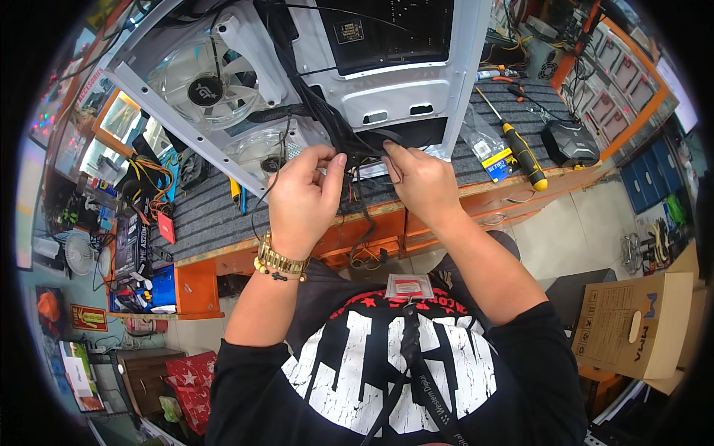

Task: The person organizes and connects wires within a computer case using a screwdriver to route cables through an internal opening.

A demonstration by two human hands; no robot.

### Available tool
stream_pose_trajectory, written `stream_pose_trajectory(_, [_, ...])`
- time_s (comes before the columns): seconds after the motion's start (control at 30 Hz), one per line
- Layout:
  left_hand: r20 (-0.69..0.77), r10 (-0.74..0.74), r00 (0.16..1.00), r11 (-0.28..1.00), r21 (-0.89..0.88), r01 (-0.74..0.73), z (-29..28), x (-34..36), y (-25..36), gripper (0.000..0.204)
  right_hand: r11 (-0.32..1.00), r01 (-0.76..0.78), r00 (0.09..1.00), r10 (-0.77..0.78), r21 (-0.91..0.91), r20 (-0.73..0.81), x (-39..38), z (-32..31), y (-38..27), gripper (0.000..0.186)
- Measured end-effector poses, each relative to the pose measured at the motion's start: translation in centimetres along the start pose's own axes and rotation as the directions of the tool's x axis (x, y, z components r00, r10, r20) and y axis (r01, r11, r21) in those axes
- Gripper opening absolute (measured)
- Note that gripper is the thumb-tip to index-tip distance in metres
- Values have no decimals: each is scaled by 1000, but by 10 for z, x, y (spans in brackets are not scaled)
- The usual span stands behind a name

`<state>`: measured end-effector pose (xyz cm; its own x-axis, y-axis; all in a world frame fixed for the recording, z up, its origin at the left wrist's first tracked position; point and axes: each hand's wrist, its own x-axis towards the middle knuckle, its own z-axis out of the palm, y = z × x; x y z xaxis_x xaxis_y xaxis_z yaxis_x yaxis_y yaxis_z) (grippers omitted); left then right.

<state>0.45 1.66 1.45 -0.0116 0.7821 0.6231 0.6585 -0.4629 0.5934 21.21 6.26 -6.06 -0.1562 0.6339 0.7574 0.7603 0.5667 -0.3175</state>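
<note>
A white computer case (387, 97) stands open in front of me on the bench. Down its middle runs a thick bundle of black cables (320, 111), which fans out into loose ends near the lower edge. My left hand (306, 195) is closed, with thumb and fingers pinching the cables on the left side. From the right, my right hand (422, 182) pinches black cable strands beside the same bundle; its fingertips partly hide them. Two clear fans sit at the left of the case, the upper fan (206, 91) showing a black hub. Several cable ends hang over the bench's front edge.
Right of the case lie a yellow-and-black screwdriver (525, 157), a clear plastic packet (492, 157) and a black power supply-like box (571, 143). Loose coloured cables (152, 175) lie at the left. An open drawer (160, 291) juts out below; a cardboard box (625, 323) stands at lower right.
</note>
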Motion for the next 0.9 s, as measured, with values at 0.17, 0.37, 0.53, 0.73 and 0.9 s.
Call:
stream_pose_trajectory(0.17, [-11, 63, 998, 992, 106, -62, 1, 7, -13, 16, 997, 55, 998, -57, 59, 38, -1, -6, 0, 25])
stream_pose_trajectory(0.37, [-7, -14, 1000, 998, 53, 15, 13, 8, -16, 16, 984, 30, 998, -40, 177, 52, -15, -11, -11, 33])
stream_pose_trajectory(0.53, [11, -68, 998, 996, -50, 68, 16, 8, -17, 13, 918, -23, 998, -4, 396, 67, -14, 3, -29, 37])
stream_pose_trajectory(0.73, [43, -79, 996, 980, -180, 86, 13, 4, -16, 17, 866, -158, 987, 138, 474, 78, -1, 18, -28, 35])
stream_pose_trajectory(0.9, [53, -80, 995, 994, -73, 84, 5, 7, -4, 24, 920, -221, 975, 205, 323, 85, 8, 19, -33, 35])
